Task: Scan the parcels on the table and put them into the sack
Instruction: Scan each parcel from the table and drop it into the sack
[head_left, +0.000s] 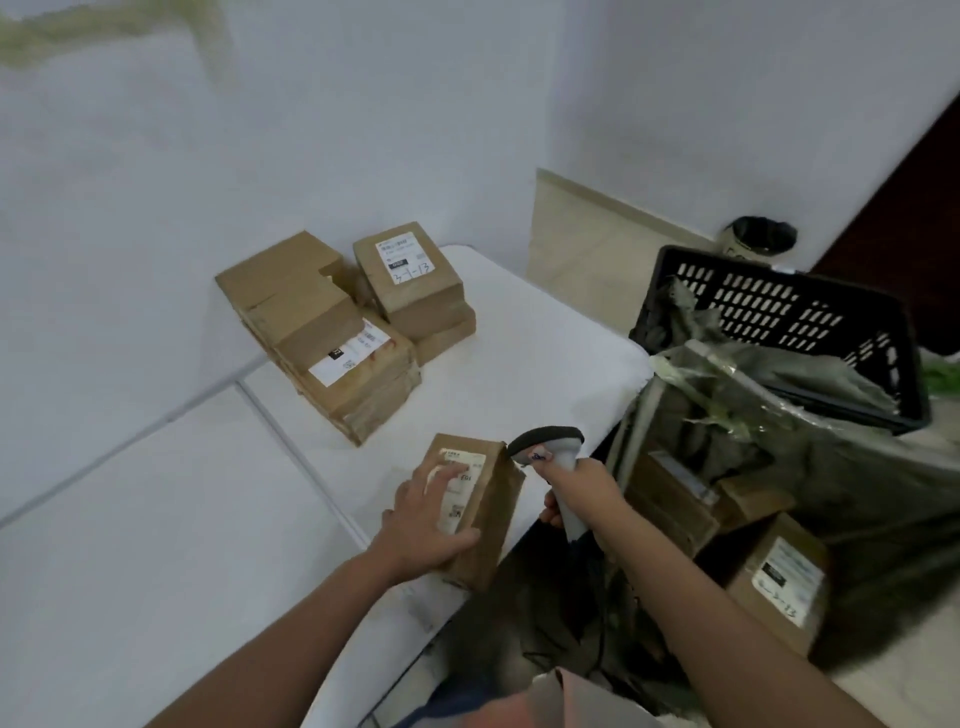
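Left hand (431, 519) lies flat with fingers spread on a brown parcel (475, 512) at 6 o'clock on the white table (545, 353), partly covering its label (460, 488). Right hand (582, 493) is wrapped round the handle of a grey scanner (550, 452), its head at the parcel's 1 o'clock corner. More parcels (343, 332) are stacked at 11 o'clock. An open sack (779, 467) at 3 o'clock holds 2 or more boxes. Likely risk: fingers over the barcode block the scan, and the parcel, near the table's edge, could slide off.
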